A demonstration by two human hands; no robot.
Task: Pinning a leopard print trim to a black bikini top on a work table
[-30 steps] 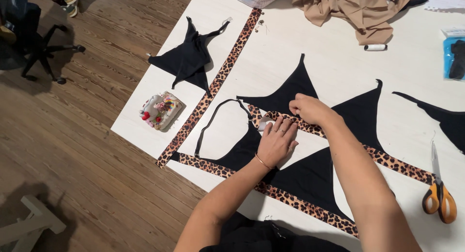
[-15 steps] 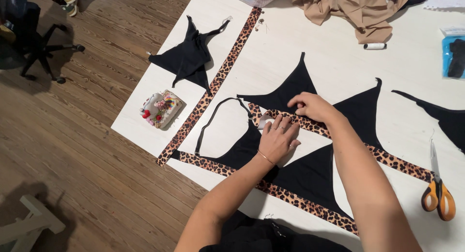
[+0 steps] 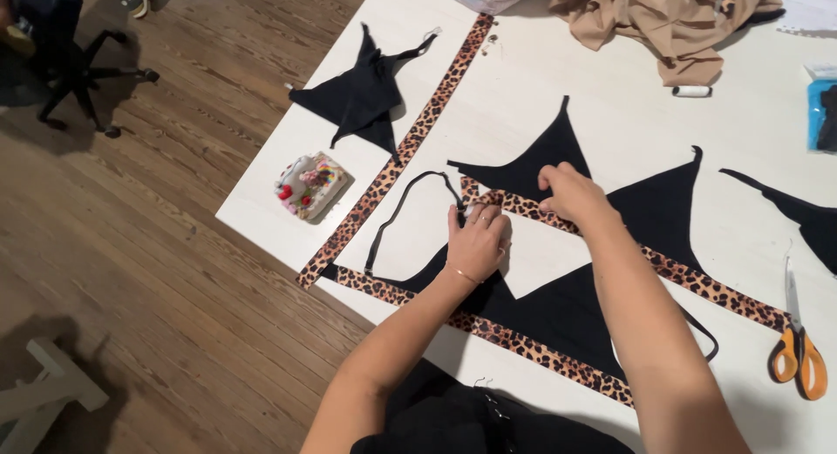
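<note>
Head view: the left hand is laid flat, fingers together, on the end of a leopard-print strip where it meets a black triangular fabric piece. The right hand is pressed on the same strip just beside it, fingers curled down. The strip's long axis is run rightward toward orange-handled scissors. Bare white tabletop is left beyond; its edge lies left.

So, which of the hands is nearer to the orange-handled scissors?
The right. The right hand lies on the leopard-print strip, on the same side of the table as the orange-handled scissors, though well apart from them. The left hand lies farther away, beyond the right.
</note>
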